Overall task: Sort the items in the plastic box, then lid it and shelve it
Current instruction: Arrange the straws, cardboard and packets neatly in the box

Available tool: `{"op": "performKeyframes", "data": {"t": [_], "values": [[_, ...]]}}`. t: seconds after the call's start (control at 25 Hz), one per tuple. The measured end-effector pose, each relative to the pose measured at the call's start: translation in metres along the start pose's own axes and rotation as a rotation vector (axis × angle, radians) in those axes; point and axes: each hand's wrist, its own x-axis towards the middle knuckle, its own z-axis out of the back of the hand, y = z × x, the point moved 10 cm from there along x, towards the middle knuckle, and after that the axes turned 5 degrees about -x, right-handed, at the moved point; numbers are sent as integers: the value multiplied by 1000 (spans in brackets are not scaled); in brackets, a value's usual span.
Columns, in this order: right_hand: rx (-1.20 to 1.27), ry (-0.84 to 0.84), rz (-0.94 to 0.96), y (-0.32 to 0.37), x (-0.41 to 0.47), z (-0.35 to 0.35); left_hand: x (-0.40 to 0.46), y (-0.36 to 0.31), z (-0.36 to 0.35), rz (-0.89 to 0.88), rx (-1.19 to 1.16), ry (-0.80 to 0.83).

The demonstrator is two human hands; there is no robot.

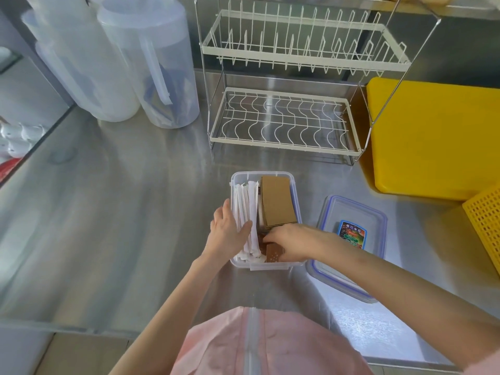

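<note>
A clear plastic box (296,196) sits on the steel counter in front of me. White paper-wrapped straws (250,204) lie along its left side and a stack of brown cardboard sleeves (277,201) fills its right side. My left hand (227,228) presses the straws against the left wall, thumb across them. My right hand (293,240) reaches into the near end, fingers on small brown packets (272,253). The clear lid (351,212) with a blue seal and a colourful label lies flat to the right of the box.
A two-tier white wire dish rack (286,123) stands behind the box. Two large translucent pitchers (151,63) are at the back left. A yellow cutting board (433,136) and a yellow perforated basket (484,217) lie at the right. The counter's front edge runs near my body.
</note>
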Motion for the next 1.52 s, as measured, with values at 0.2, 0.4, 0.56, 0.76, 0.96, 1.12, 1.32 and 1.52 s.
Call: {"op": "performKeyframes", "data": {"t": [0.2, 0.4, 0.56, 0.76, 0.96, 1.12, 1.32, 1.52], "values": [[-124, -42, 7, 6, 7, -1, -3, 22, -13, 32, -221, -77], [-157, -37, 65, 13, 7, 0, -2, 20, -11, 20, -180, -156], [-97, -51, 100, 13, 6, 0, -3, 23, -12, 34, -246, -178], [17, -56, 91, 11, 6, 1, -2, 22, -11, 9, -219, -203], [30, -65, 52, 4, -3, 8, -2, 20, -11, -7, -198, -198], [47, -95, 12, 3, -16, 23, -2, 17, -15, -4, -245, -173], [309, -150, -56, -13, -42, 50, 1, 19, -12, -26, -259, -122], [504, -160, -111, -29, -56, 55, 5, 23, -13, 24, -284, -49]]}}
